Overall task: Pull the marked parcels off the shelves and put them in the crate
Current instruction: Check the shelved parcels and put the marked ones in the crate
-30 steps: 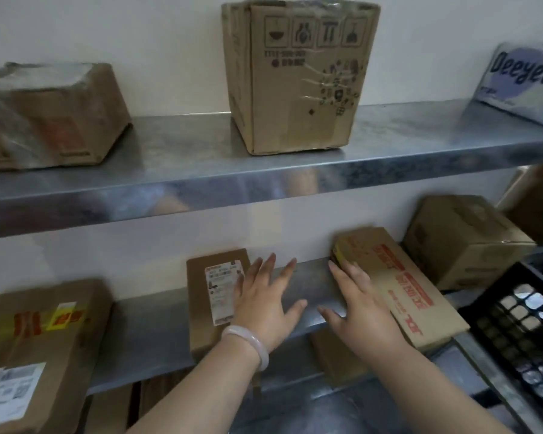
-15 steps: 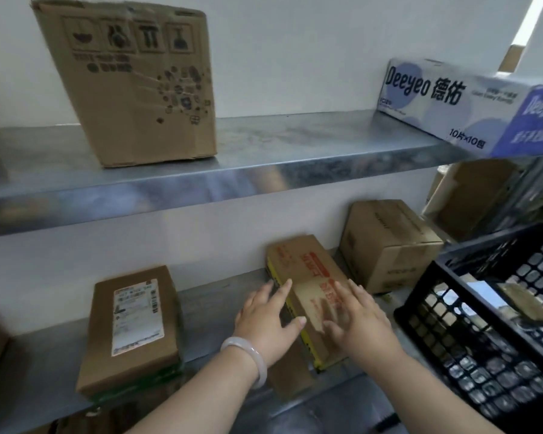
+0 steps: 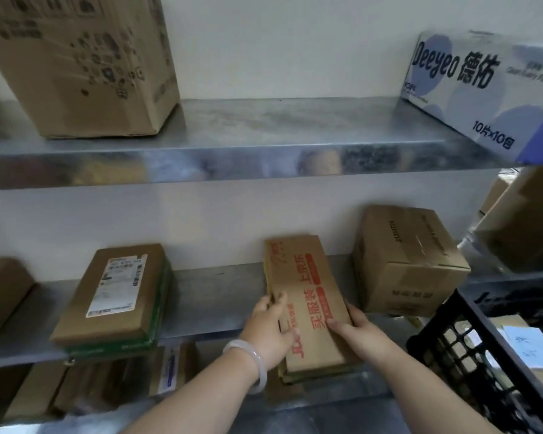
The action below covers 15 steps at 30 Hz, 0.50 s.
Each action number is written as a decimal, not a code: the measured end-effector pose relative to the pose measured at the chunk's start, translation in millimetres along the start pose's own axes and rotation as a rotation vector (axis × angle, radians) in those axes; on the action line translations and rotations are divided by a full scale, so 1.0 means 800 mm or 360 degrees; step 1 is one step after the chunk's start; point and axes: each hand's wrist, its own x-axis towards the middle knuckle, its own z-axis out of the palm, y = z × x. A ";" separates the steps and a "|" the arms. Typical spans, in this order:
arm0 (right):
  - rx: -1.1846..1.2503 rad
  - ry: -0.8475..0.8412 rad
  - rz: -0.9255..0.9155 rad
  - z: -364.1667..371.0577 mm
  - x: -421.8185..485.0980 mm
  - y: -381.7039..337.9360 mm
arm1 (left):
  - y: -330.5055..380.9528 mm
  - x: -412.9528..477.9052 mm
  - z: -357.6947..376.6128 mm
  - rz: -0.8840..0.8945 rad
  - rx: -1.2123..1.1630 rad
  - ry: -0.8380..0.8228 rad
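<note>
Cardboard parcel [image 3: 308, 302] | both hands grip (crate [image 3: 470, 364] cropped)

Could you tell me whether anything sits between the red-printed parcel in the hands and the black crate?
Nothing visible blocks it. The red-printed parcel, gripped by the left hand and right hand, overhangs the shelf edge; the black crate stands open to its right.

A brown cardboard parcel [image 3: 308, 300] printed with red characters lies near a brown parcel with a white label [image 3: 113, 296] and green edging, beneath a white-and-blue box [image 3: 483, 92] lettered in black, beside a black lattice crate [image 3: 470, 364].
</note>
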 end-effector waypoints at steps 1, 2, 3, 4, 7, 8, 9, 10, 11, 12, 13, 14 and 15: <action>0.0066 -0.0039 0.0010 0.000 0.000 0.002 | 0.001 0.000 0.002 -0.0025 -0.0046 0.0006; 0.0118 -0.0059 0.0001 0.001 -0.001 0.004 | 0.003 -0.001 0.003 -0.0051 -0.0099 0.0016; 0.0160 -0.0068 -0.0030 0.003 -0.002 0.006 | 0.005 -0.001 0.004 -0.0078 -0.0155 0.0035; 0.0193 -0.0074 -0.0070 0.005 -0.004 0.007 | 0.006 -0.001 0.004 -0.0102 -0.0202 0.0066; 0.0371 -0.0100 -0.0170 0.009 -0.015 0.001 | 0.010 -0.006 -0.001 -0.0130 -0.0292 0.0183; 0.0456 -0.0089 -0.0211 0.010 -0.018 0.000 | 0.011 -0.009 -0.003 -0.0125 -0.0315 0.0213; 0.0519 -0.0062 -0.0266 0.010 -0.020 -0.002 | 0.012 -0.011 -0.005 -0.0115 -0.0337 0.0235; 0.0541 -0.0021 -0.0325 0.010 -0.022 -0.004 | 0.013 -0.014 -0.007 -0.0108 -0.0363 0.0252; 0.0534 0.0011 -0.0390 0.011 -0.023 -0.006 | 0.014 -0.017 -0.009 -0.0112 -0.0394 0.0267; 0.0524 0.0029 -0.0450 0.011 -0.025 -0.008 | 0.016 -0.019 -0.009 -0.0125 -0.0417 0.0283; 0.0494 0.0043 -0.0505 0.012 -0.025 -0.008 | 0.018 -0.021 -0.009 -0.0139 -0.0424 0.0299; 0.0443 0.0064 -0.0543 0.013 -0.026 -0.009 | 0.020 -0.022 -0.009 -0.0149 -0.0422 0.0308; 0.0399 0.0078 -0.0564 0.014 -0.027 -0.010 | 0.022 -0.024 -0.008 -0.0157 -0.0422 0.0308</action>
